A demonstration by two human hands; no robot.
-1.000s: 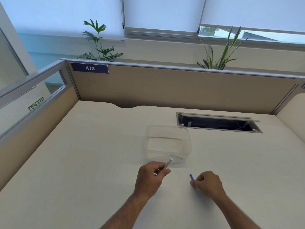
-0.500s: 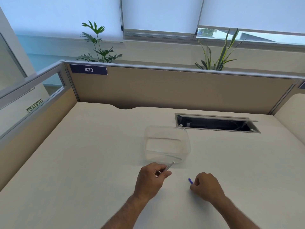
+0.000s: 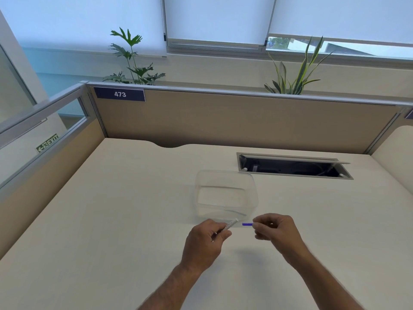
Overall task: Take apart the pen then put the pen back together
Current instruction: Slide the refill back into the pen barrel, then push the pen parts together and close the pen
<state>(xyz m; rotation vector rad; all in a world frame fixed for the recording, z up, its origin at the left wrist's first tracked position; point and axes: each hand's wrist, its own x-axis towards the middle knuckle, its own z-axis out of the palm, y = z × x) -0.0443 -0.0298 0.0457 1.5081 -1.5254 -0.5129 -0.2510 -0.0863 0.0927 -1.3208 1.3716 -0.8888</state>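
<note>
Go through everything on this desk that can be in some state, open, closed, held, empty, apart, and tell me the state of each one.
pen barrel: held in the left hand, open end toward the blue piece
blue pen part: pinched by the right hand, apart from the barrel
clear plastic container: lidless, nothing visible inside
desk cable hatch: flap raised, open
window blinds: lowered almost fully
</note>
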